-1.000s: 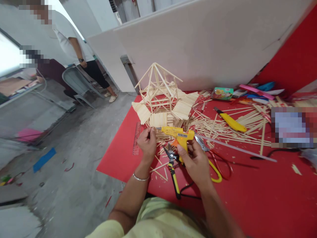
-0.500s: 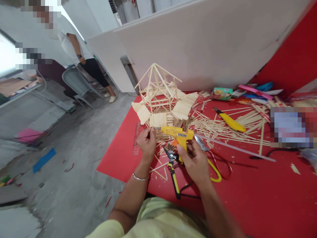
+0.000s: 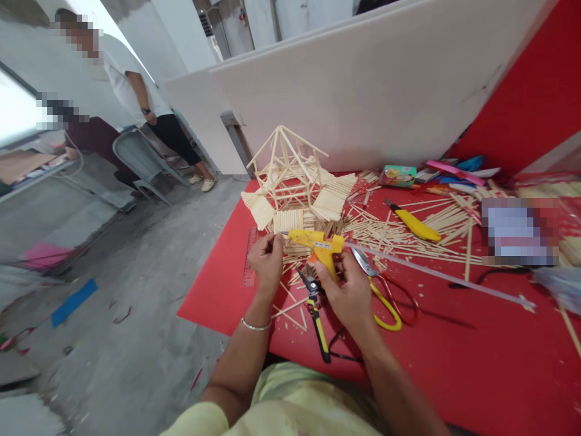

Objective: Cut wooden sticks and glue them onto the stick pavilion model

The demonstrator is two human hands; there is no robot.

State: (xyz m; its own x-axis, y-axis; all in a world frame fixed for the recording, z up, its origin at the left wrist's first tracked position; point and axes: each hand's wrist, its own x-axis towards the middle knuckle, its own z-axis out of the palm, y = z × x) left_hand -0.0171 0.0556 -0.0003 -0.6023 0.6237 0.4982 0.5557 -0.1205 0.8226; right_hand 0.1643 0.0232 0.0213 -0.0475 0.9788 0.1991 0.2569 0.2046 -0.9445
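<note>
My right hand (image 3: 347, 290) is wrapped round the handle of a yellow hot glue gun (image 3: 313, 241). A long clear glue stick (image 3: 436, 269) sticks out of the gun's back end to the right. My left hand (image 3: 267, 261) is closed in a pinch by the gun's nozzle; whatever its fingertips hold is too small or hidden to make out. Just beyond the gun stands a house-like model of thin wooden sticks (image 3: 290, 175), with a peaked roof frame and slatted panels round its base. Pruning shears (image 3: 318, 321) with black-and-yellow handles lie below the gun.
Red-and-yellow-handled scissors (image 3: 385, 297), a yellow utility knife (image 3: 415, 223) and loose wooden sticks (image 3: 381, 230) lie on the red table (image 3: 454, 357). A clear ruler (image 3: 249, 257) is left of the model. A white board (image 3: 345, 91) stands behind. Another person (image 3: 136, 91) stands back left.
In the picture, the glue gun and my right hand have shifted slightly left, along with much of the tabletop as the view turns a little. My left hand stays pinched at the nozzle.
</note>
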